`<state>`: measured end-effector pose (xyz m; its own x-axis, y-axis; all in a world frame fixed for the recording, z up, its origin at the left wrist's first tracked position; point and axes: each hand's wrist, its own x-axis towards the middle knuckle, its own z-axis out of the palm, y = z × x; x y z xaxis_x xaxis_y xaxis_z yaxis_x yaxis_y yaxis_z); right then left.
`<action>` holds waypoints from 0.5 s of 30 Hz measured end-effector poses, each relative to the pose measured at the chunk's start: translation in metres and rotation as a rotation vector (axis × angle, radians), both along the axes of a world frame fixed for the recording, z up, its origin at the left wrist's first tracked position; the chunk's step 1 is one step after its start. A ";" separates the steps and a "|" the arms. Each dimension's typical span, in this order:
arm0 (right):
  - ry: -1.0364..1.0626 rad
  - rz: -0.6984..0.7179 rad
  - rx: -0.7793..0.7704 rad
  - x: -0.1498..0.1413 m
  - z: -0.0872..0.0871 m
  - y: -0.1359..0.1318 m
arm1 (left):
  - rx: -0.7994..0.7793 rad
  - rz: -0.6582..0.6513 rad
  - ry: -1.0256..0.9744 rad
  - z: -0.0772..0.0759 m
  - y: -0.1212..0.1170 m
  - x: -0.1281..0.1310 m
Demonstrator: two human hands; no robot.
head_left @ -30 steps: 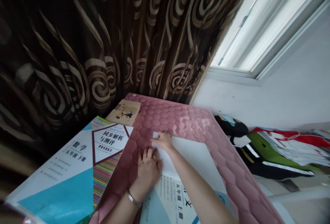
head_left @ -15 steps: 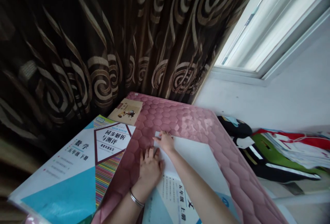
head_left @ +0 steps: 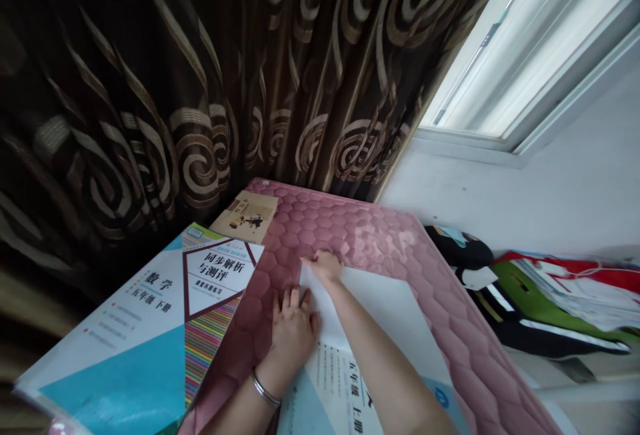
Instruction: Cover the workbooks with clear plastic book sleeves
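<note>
So the workbook (head_left: 323, 391) is lying on a pink quilted cover (head_left: 300, 221), and both hands are on it. The near part has a printed pale blue and white front with the writing turned sideways, and plain white paper (head_left: 383, 298) covers the far part and runs down the right side.

Left hand (head_left: 294, 329) is pretty wide: palm down, fingers a bit spread, lying across the workbook's left edge and onto the pink cover. There's a silver bangle (head_left: 264, 388) on that wrist. Right hand (head_left: 325, 267) is up at the workbook's far left corner, fingers bent over the white paper. Can't really tell if it's pinching the paper or just pressing on it, the fingertips are too hard to make out. That forearm crosses over the workbook's front and hides some of the print.

Left of the workbook, well apart from it, is a bigger math book (head_left: 135, 348) with a blue triangle and a stripy patch. Farther off beyond the workbook's far left corner is a small tan booklet (head_left: 247, 216), with a brown swirly curtain (head_left: 310, 75) behind. Well off to the workbook's right there's some green and black fabric (head_left: 535, 301) with papers (head_left: 585, 291) on it.
</note>
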<state>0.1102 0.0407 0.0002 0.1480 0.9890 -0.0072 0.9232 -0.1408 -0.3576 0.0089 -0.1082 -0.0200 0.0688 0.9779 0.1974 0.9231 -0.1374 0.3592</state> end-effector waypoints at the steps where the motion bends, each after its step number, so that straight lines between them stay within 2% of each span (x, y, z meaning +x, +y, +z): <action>1: -0.007 -0.017 0.005 -0.002 0.000 0.001 | 0.009 -0.002 0.001 0.000 0.000 0.000; 6: -0.033 -0.027 0.041 -0.009 0.000 -0.005 | 0.019 0.007 0.007 0.000 0.000 0.000; 15: 0.032 0.191 -0.041 0.003 0.000 -0.041 | -0.010 0.010 -0.016 0.003 0.002 0.000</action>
